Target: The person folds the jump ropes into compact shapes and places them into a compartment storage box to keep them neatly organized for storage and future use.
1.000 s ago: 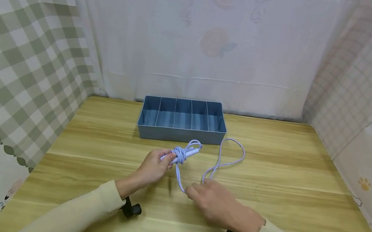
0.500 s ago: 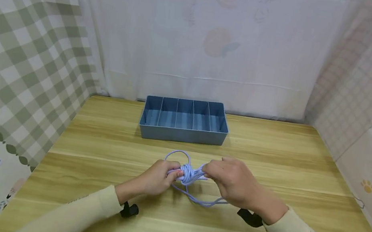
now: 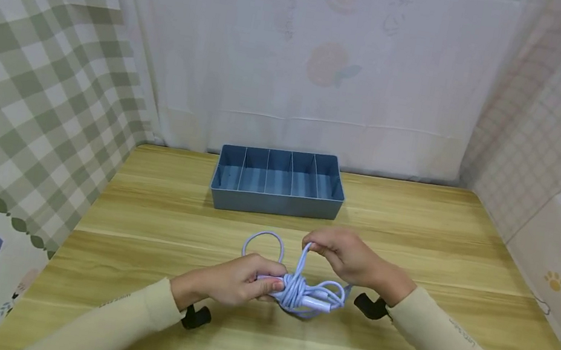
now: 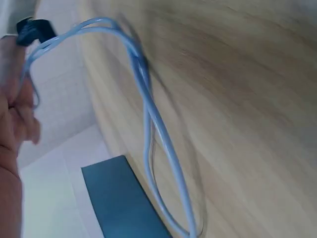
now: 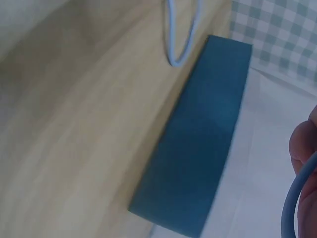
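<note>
My left hand grips one end of a lavender jump rope, its cord wound in a bundle around the handles. A pale handle sticks out to the right of the winding. Above the bundle, my right hand pinches a length of cord and holds it taut and upright. Loose cord loops hang at the bundle's right side, and one loop arches behind my left hand. In the left wrist view, doubled cord runs across the picture. Cord also passes close to fingers in the right wrist view.
A blue-grey box with several compartments stands at the back of the wooden table. White cloth hangs behind it. Checked cloth borders the left side, patterned cloth the right.
Both hands and the bundle have come together, and the bundle has shifted right and nearer. My right hand has risen from low over the table, drawing cord up around the winding.
</note>
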